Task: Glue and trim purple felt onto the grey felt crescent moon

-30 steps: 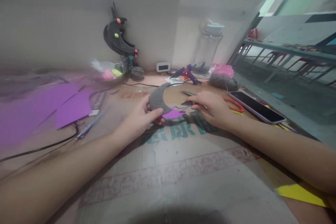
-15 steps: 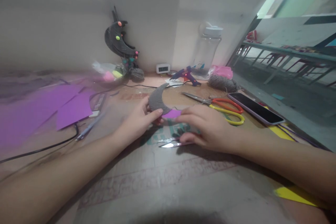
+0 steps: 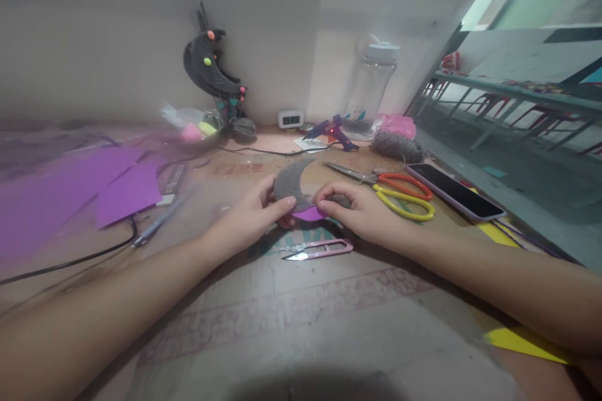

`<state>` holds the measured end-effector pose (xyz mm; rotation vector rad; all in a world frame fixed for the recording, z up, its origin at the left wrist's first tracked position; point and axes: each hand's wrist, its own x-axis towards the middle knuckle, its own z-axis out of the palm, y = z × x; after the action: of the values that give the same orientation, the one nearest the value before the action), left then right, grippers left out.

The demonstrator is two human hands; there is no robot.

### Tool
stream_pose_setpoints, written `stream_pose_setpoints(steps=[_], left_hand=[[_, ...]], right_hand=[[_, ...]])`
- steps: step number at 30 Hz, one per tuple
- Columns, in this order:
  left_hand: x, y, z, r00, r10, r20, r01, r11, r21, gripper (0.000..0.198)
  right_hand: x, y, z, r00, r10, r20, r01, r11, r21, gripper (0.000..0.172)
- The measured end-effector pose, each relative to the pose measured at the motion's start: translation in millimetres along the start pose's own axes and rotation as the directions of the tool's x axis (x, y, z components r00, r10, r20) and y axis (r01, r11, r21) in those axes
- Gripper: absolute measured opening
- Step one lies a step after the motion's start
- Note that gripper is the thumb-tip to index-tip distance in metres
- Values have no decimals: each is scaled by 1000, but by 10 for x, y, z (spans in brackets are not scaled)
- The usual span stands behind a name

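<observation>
You seem mid-wrap: left hand (image 3: pixel 249 219) and right hand (image 3: pixel 367 216), each grip clamped on the crescent (image 3: pixel 289 182). Winding calls for taut yarn; snips (image 3: pixel 320 249) lie near.

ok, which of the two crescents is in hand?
The grey yarn-wrapped crescent with a bare purple tip, pinched between left hand and right hand; the dark crescent with coloured balls stands at the wall.

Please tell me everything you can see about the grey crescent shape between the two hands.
The crescent is flat and curved like a moon. Grey yarn, as it looks, wraps most of it; its near tip is bare purple. The left hand pinches its lower curve, and the right hand pinches the purple tip.
</observation>
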<state>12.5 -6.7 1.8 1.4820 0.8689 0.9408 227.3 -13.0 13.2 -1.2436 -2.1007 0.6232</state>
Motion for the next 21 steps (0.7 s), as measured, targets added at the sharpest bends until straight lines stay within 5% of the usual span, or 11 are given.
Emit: stream_pose_setpoints(steps=[21], left_hand=[[12, -61, -43, 993, -44, 106, 41, 999, 32, 27]], right_hand=[[5, 23, 3, 999, 31, 28, -35, 988, 151, 18]])
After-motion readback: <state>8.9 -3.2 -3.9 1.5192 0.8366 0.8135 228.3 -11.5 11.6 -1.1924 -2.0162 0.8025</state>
